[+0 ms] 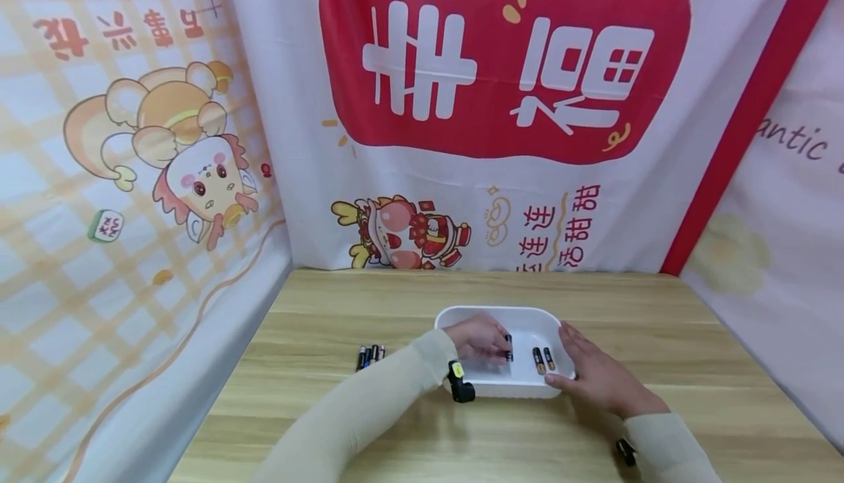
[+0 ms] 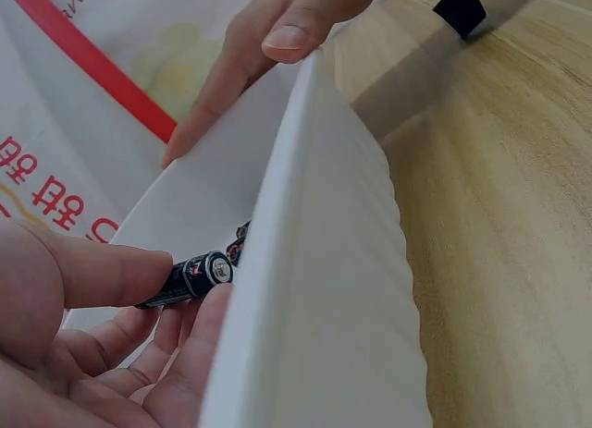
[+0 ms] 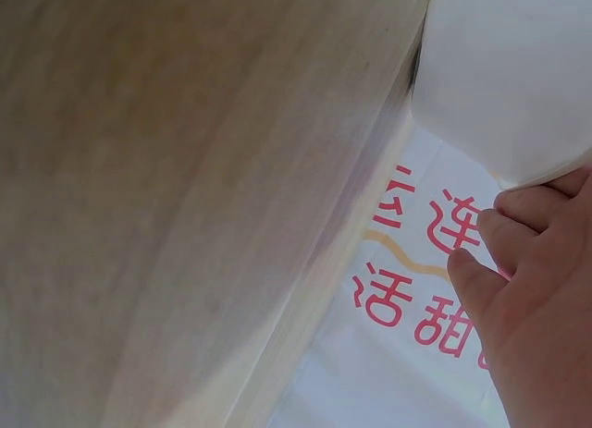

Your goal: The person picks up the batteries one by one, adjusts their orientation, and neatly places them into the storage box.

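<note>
A white plastic tray (image 1: 527, 389) stands on the table. Over its left half, my left hand (image 1: 481, 338) pinches a black battery (image 2: 190, 278) between thumb and fingers, its metal end facing the near wall in the left wrist view. My right hand (image 1: 600, 373) holds the tray's right end, thumb on the near rim and fingers along the right side. In the right wrist view, its fingers (image 3: 532, 220) lie against the outer wall. Two black and copper batteries, one (image 1: 538, 360) beside the other (image 1: 549, 358), lie inside the tray near the right hand.
Several batteries (image 1: 369, 356) lie side by side on the wooden table (image 1: 330, 410), left of the tray and beyond the left forearm. Printed cloth (image 1: 508, 197) hangs behind the table's far edge, with more cloth at both sides.
</note>
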Demonstrator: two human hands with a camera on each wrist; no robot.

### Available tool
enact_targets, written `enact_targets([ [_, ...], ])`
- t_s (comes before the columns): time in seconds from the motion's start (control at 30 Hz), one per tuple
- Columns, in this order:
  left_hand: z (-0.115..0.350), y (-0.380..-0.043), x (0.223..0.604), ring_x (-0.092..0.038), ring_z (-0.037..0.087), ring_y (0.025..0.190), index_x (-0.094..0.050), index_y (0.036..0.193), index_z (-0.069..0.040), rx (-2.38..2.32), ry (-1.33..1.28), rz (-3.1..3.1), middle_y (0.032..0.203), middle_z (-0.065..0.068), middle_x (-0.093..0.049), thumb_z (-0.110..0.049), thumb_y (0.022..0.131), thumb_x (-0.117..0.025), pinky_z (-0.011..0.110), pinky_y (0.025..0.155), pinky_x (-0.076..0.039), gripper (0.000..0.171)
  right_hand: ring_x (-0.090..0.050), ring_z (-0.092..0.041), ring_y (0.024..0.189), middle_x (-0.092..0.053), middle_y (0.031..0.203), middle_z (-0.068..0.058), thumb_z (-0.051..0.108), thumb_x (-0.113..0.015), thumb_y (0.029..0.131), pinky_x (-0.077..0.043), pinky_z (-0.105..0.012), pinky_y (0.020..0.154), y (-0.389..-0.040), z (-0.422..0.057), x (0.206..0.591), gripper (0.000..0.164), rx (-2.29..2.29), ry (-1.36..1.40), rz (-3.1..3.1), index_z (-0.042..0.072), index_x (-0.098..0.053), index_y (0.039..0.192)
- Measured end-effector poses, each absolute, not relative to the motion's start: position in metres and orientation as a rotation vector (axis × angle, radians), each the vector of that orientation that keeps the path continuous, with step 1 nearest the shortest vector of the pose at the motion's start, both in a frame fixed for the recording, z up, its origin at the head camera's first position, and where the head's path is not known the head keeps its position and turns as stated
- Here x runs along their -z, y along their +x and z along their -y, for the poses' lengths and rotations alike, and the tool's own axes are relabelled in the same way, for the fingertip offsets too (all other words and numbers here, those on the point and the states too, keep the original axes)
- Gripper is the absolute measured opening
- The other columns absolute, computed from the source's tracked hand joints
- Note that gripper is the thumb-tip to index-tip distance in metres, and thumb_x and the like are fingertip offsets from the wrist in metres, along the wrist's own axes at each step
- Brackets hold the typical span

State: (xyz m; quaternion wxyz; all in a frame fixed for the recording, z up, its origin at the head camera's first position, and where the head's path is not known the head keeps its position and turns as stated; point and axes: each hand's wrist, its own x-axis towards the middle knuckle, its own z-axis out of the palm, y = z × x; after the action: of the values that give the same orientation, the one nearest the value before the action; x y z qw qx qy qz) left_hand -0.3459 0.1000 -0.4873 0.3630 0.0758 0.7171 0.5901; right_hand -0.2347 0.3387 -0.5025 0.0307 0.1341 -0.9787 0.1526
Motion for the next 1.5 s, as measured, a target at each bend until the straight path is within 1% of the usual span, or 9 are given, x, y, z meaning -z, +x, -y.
enact_targets([
  [0.3, -0.111, -0.346, 0.493, -0.065, 0.022, 0.067, -0.065, 0.093, 0.000, -1.465, 0.186, -1.891, 0.087, 0.018, -0.066, 0.004, 0.084, -0.069, 0.032, 0.066, -0.061, 0.011, -0.019, -0.039, 0.143, -0.014, 0.160, -0.015, 0.069, -0.053, 0.086, -0.025, -0.057, 0.112, -0.234, -0.339, 0.504, 0.102, -0.458, 0.410, 3.029, 0.000, -0.020, 0.153],
  [0.5, -0.120, -0.346, 0.493, -0.066, 0.023, 0.066, -0.065, 0.092, 0.003, -1.466, 0.180, -1.880, 0.085, 0.019, -0.066, 0.006, 0.084, -0.069, 0.031, 0.063, -0.061, 0.009, -0.020, -0.038, 0.143, -0.016, 0.159, -0.017, 0.073, -0.051, 0.085, -0.026, -0.057, 0.112, -0.235, -0.342, 0.503, 0.104, -0.456, 0.426, 3.017, -0.002, -0.021, 0.152],
  [0.63, -0.125, -0.343, 0.493, -0.066, 0.024, 0.068, -0.065, 0.092, 0.005, -1.479, 0.169, -1.852, 0.085, 0.020, -0.067, 0.007, 0.084, -0.068, 0.032, 0.065, -0.061, 0.009, -0.020, -0.037, 0.143, -0.016, 0.159, -0.016, 0.069, -0.054, 0.086, -0.026, -0.055, 0.113, -0.234, -0.343, 0.504, 0.102, -0.472, 0.435, 3.002, -0.002, -0.022, 0.152],
  [0.83, -0.137, -0.342, 0.501, -0.066, 0.025, 0.069, -0.064, 0.092, 0.006, -1.484, 0.155, -1.866, 0.085, 0.020, -0.066, 0.008, 0.084, -0.067, 0.031, 0.063, -0.060, 0.008, -0.022, -0.039, 0.142, -0.017, 0.159, -0.017, 0.063, -0.059, 0.087, -0.027, -0.057, 0.111, -0.231, -0.343, 0.503, 0.099, -0.499, 0.451, 2.979, -0.003, -0.023, 0.151],
  [0.93, -0.143, -0.344, 0.506, -0.064, 0.024, 0.065, -0.063, 0.088, 0.007, -1.510, 0.150, -1.870, 0.080, 0.019, -0.065, 0.010, 0.084, -0.066, 0.030, 0.061, -0.060, 0.006, -0.022, -0.039, 0.142, -0.017, 0.159, -0.017, 0.063, -0.058, 0.088, -0.027, -0.057, 0.112, -0.232, -0.342, 0.503, 0.098, -0.490, 0.452, 2.975, -0.003, -0.023, 0.151],
  [1.03, -0.146, -0.344, 0.507, -0.063, 0.024, 0.063, -0.062, 0.082, 0.006, -1.524, 0.147, -1.901, 0.076, 0.017, -0.064, 0.013, 0.082, -0.066, 0.030, 0.060, -0.060, 0.008, -0.023, -0.040, 0.141, -0.018, 0.159, -0.018, 0.063, -0.059, 0.088, -0.027, -0.057, 0.111, -0.232, -0.342, 0.503, 0.098, -0.491, 0.467, 2.960, -0.004, -0.024, 0.151],
  [1.13, -0.146, -0.340, 0.504, -0.063, 0.025, 0.064, -0.062, 0.078, 0.006, -1.521, 0.140, -1.941, 0.075, 0.017, -0.063, 0.014, 0.080, -0.067, 0.031, 0.060, -0.060, 0.010, -0.022, -0.038, 0.142, -0.017, 0.159, -0.016, 0.063, -0.059, 0.087, -0.027, -0.056, 0.112, -0.233, -0.341, 0.503, 0.099, -0.497, 0.452, 2.971, -0.003, -0.023, 0.151],
  [1.27, -0.146, -0.333, 0.499, -0.065, 0.025, 0.064, -0.063, 0.077, 0.005, -1.483, 0.118, -2.018, 0.074, 0.017, -0.065, 0.013, 0.079, -0.069, 0.031, 0.061, -0.060, 0.010, -0.021, -0.036, 0.143, -0.015, 0.160, -0.014, 0.065, -0.058, 0.087, -0.026, -0.055, 0.113, -0.234, -0.339, 0.503, 0.099, -0.505, 0.428, 2.996, 0.000, -0.022, 0.152],
  [1.5, -0.148, -0.324, 0.492, -0.067, 0.025, 0.064, -0.065, 0.077, 0.006, -1.440, 0.102, -2.052, 0.078, 0.021, -0.068, 0.009, 0.079, -0.070, 0.033, 0.066, -0.061, 0.007, -0.022, -0.038, 0.142, -0.018, 0.158, -0.018, 0.063, -0.057, 0.088, -0.027, -0.056, 0.112, -0.234, -0.339, 0.503, 0.098, -0.484, 0.463, 2.965, -0.004, -0.024, 0.150],
])
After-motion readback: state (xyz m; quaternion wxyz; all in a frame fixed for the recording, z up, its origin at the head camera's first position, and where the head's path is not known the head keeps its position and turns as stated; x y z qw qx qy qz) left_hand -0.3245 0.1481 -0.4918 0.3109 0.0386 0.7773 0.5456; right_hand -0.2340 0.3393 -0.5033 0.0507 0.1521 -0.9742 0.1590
